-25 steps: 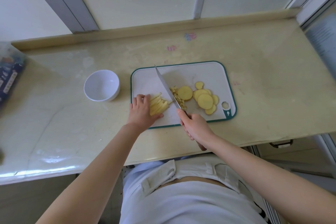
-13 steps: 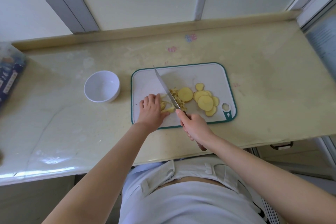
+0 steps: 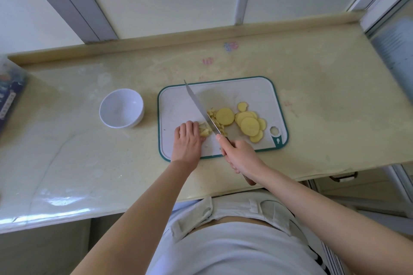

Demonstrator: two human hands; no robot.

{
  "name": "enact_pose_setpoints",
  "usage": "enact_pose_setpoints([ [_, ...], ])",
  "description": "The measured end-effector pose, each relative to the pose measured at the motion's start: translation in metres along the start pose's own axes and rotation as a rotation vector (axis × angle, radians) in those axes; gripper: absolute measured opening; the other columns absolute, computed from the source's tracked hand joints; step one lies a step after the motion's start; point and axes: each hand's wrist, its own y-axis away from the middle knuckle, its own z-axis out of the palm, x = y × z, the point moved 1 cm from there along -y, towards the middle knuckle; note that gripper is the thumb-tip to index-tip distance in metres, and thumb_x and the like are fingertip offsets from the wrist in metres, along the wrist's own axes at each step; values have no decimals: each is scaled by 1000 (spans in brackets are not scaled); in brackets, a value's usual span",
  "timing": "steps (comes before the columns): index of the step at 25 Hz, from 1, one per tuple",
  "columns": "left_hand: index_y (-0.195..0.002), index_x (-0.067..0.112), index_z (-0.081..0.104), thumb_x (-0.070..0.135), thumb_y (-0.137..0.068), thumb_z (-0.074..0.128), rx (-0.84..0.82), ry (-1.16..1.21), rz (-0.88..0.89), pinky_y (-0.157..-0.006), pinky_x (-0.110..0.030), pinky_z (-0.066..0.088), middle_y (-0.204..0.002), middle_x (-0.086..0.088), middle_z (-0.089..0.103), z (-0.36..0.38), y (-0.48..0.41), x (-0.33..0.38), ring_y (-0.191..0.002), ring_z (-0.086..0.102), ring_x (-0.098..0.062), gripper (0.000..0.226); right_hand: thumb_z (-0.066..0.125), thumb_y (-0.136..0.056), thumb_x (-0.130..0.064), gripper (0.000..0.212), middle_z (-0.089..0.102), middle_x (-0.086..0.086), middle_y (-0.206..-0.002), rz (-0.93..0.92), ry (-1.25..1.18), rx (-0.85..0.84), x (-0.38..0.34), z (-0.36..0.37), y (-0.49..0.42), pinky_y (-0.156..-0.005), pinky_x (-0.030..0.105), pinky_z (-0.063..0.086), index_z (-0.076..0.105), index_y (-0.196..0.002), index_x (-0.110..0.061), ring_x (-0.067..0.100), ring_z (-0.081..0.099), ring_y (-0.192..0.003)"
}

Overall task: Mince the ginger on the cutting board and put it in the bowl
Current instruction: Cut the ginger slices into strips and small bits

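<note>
Left hand (image 3: 187,140) is down on the cutting board (image 3: 176,105), fingers bent, knuckles forward, fingertips bunched on a small bundle of ginger strips (image 3: 204,131), pinning it flat. Right hand (image 3: 240,155) sits just beside it on the right, wrapped round the handle of the knife (image 3: 201,109), one finger laid forward toward the heel of the blade.

The blade runs away from the right hand, slanting up and left across the board, its flat close to the left hand's knuckles and its tip near the board's far edge. It stands at the end of the strips, between them and a scatter of minced ginger (image 3: 214,117) on its right-hand side. Whether the edge touches the board, I cannot tell.

Further right, past the right hand's knuckles, round ginger slices (image 3: 249,124) lie flat and overlapping on the board, and one large slice touches the mince. The board's green rim carries a hanging hole in the corner to the right of the right hand.

Out left of the left hand, apart from the board, a white bowl (image 3: 120,90) stands upright on the pale counter (image 3: 67,140). At the far left edge a dark printed package (image 3: 9,100) is partly in view. Below the counter, right of the right arm, a drawer handle (image 3: 343,177) shows.
</note>
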Motion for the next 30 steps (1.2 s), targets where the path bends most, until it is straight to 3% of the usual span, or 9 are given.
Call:
enact_pose_setpoints([
  [8, -114, 6, 44, 31, -93, 31, -36, 43, -23, -83, -37, 46, -102, -11, 54, 0, 1, 1, -91, 53, -27, 35, 42, -96, -55, 53, 33, -3, -49, -49, 80, 4, -1, -3, 8, -40, 20, 28, 45, -69, -10, 12, 29, -40],
  [10, -120, 6, 46, 36, -94, 27, -100, 81, -40, -93, -41, 39, -111, -12, 51, -4, -1, 3, -100, 49, -30, 44, 41, -97, -55, 53, 33, -4, -49, -43, 79, 25, 0, -3, 9, -40, 20, 28, 43, -68, -11, 11, 30, -39],
  [13, -132, 13, 39, 46, -93, 38, -155, 158, -80, -107, -49, 20, -128, -10, 41, -13, -8, 4, -119, 38, -31, 51, 42, -97, -54, 53, 34, -9, -44, -26, 50, 63, -1, -3, 7, -43, 21, 27, 42, -63, -14, 8, 31, -37],
  [16, -128, 20, 44, 40, -91, 45, -117, 187, -43, -111, -54, 12, -135, -7, 37, -24, -18, 11, -127, 31, -30, 43, 43, -97, -54, 53, 33, -12, -40, -16, 9, 81, -3, -4, 6, -42, 21, 27, 43, -61, -16, 7, 31, -36],
  [25, -114, 15, 52, 34, -92, 42, -172, 110, -64, -111, -56, 12, -129, -9, 39, -29, -31, 19, -126, 30, -30, 31, 44, -98, -52, 51, 33, -11, -41, -14, -39, 84, -2, -3, 7, -36, 18, 26, 44, -62, -15, 6, 30, -33],
  [30, -122, 12, 44, 36, -95, 41, -173, 145, -46, -112, -47, 17, -128, -9, 41, -28, -31, 12, -123, 34, -29, 36, 44, -98, -53, 52, 32, -10, -43, -16, -22, 73, 0, 0, 8, -37, 18, 25, 42, -63, -14, 6, 29, -34],
])
